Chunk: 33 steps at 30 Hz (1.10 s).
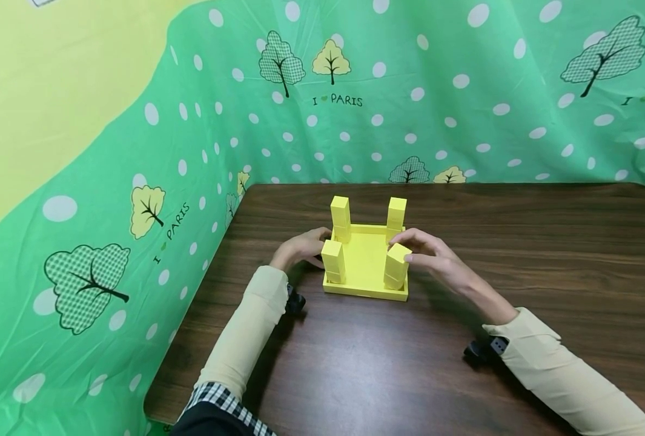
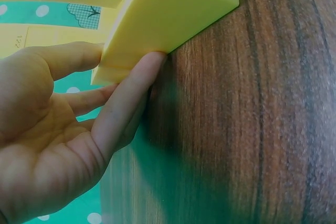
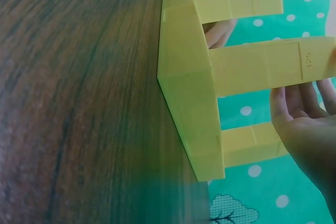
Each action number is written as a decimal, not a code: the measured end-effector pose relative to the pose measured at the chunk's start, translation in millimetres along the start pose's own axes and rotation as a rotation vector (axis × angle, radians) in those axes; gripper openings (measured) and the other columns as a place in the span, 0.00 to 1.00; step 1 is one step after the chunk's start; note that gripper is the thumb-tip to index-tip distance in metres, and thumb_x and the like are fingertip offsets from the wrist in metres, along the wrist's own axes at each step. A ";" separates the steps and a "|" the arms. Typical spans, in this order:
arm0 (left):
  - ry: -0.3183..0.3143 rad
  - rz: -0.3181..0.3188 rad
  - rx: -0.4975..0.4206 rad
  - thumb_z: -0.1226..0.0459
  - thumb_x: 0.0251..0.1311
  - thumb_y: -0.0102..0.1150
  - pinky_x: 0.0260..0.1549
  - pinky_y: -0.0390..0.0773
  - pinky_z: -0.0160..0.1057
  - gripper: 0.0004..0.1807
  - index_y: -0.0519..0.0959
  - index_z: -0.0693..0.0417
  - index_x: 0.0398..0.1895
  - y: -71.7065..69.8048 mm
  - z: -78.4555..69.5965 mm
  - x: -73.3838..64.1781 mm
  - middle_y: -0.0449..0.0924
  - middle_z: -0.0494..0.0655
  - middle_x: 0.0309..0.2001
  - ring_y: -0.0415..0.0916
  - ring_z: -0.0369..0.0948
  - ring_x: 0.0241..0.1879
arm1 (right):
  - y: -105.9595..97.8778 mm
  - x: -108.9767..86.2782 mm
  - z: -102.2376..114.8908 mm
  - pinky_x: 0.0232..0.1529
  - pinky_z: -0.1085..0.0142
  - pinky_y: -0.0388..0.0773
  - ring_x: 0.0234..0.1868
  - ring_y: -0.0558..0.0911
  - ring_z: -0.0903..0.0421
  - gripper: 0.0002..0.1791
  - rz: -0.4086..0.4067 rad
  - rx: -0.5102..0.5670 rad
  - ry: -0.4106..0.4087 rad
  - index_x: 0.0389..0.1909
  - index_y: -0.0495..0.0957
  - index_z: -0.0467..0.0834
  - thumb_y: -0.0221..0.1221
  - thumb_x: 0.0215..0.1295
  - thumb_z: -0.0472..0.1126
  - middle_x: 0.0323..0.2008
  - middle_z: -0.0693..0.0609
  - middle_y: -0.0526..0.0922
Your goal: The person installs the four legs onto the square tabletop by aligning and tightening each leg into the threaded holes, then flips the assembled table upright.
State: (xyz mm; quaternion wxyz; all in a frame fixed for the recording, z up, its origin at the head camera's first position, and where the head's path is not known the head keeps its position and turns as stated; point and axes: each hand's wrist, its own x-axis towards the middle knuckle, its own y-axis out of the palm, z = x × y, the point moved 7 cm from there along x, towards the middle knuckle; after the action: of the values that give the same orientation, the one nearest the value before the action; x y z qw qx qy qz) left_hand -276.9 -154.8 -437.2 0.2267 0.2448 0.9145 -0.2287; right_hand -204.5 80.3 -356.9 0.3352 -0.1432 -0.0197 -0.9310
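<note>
A shallow yellow tray (image 1: 366,260) lies on the table, with a yellow block post at each corner. My left hand (image 1: 302,247) is at its left side; in the left wrist view, the left hand (image 2: 58,124) holds the tray's edge (image 2: 178,14) between thumb and fingers. Over at the front right corner, my right hand (image 1: 436,260) grips the upper part of the post (image 1: 397,266), which leans slightly. In the right wrist view, the right hand's fingers (image 3: 299,103) wrap behind that post (image 3: 257,66), marked 125. Its thumb is mostly out of that view.
The front left post (image 1: 333,261), back left post (image 1: 341,219) and back right post (image 1: 395,218) stand on the tray. Beneath is a dark wooden table (image 1: 377,363). A green printed cloth (image 1: 355,139) hangs behind it and along the left.
</note>
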 end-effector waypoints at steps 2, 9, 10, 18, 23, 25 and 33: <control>0.000 0.000 0.002 0.60 0.65 0.58 0.44 0.83 0.43 0.35 0.55 0.51 0.71 -0.6 -0.1 0.3 0.60 0.56 0.67 0.69 0.51 0.61 | -1.3 -0.4 -0.9 0.49 0.70 0.75 0.53 0.73 0.57 0.15 -0.008 -0.011 -0.001 0.54 0.68 0.30 0.48 0.68 0.29 0.51 0.45 0.73; -0.001 -0.002 0.009 0.59 0.64 0.58 0.44 0.83 0.43 0.34 0.56 0.52 0.71 -1.8 0.0 0.2 0.60 0.56 0.67 0.68 0.51 0.62 | -6.2 -1.0 -6.9 0.49 0.71 0.74 0.51 0.74 0.56 0.15 -0.055 -0.068 0.027 0.53 0.68 0.31 0.52 0.67 0.29 0.50 0.45 0.72; -0.001 -0.001 0.011 0.59 0.64 0.58 0.44 0.83 0.43 0.34 0.56 0.52 0.71 -1.8 -0.1 0.2 0.61 0.56 0.67 0.68 0.51 0.62 | -6.6 -1.1 -7.3 0.49 0.72 0.74 0.50 0.74 0.56 0.15 -0.060 -0.080 0.030 0.53 0.68 0.31 0.52 0.66 0.29 0.50 0.46 0.72; 0.003 0.003 0.015 0.59 0.65 0.57 0.44 0.83 0.43 0.34 0.55 0.51 0.71 -0.3 0.1 -1.0 0.60 0.56 0.67 0.69 0.51 0.61 | -6.6 -1.6 -5.6 0.45 0.72 0.76 0.45 0.76 0.58 0.15 -0.079 -0.110 0.022 0.50 0.68 0.30 0.56 0.64 0.28 0.48 0.47 0.72; 0.009 0.002 0.022 0.59 0.65 0.57 0.43 0.84 0.43 0.34 0.55 0.51 0.71 -0.3 -0.4 -2.2 0.59 0.56 0.67 0.68 0.51 0.62 | -8.9 -2.5 -7.5 0.44 0.71 0.78 0.43 0.78 0.58 0.16 -0.108 -0.143 0.040 0.48 0.68 0.32 0.59 0.62 0.28 0.48 0.45 0.71; 0.013 0.005 0.022 0.58 0.65 0.57 0.43 0.84 0.43 0.34 0.55 0.51 0.71 0.0 -0.6 -2.5 0.60 0.56 0.67 0.68 0.51 0.62 | -9.3 -2.5 -8.0 0.44 0.71 0.78 0.43 0.78 0.58 0.16 -0.118 -0.157 0.040 0.48 0.68 0.32 0.60 0.61 0.28 0.47 0.43 0.71; 0.014 0.004 0.019 0.59 0.65 0.58 0.43 0.83 0.44 0.33 0.57 0.52 0.70 0.5 -1.3 -2.4 0.61 0.57 0.66 0.70 0.51 0.61 | -7.4 -3.4 -5.9 0.48 0.72 0.76 0.46 0.76 0.59 0.17 -0.106 -0.171 0.017 0.49 0.66 0.31 0.60 0.61 0.27 0.49 0.44 0.70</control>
State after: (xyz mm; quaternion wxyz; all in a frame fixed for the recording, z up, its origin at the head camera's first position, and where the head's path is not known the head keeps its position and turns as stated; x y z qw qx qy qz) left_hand -275.1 -154.5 -435.0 0.2185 0.2504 0.9134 -0.2349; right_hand -208.1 87.3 -363.1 0.2724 -0.1625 0.0552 -0.9468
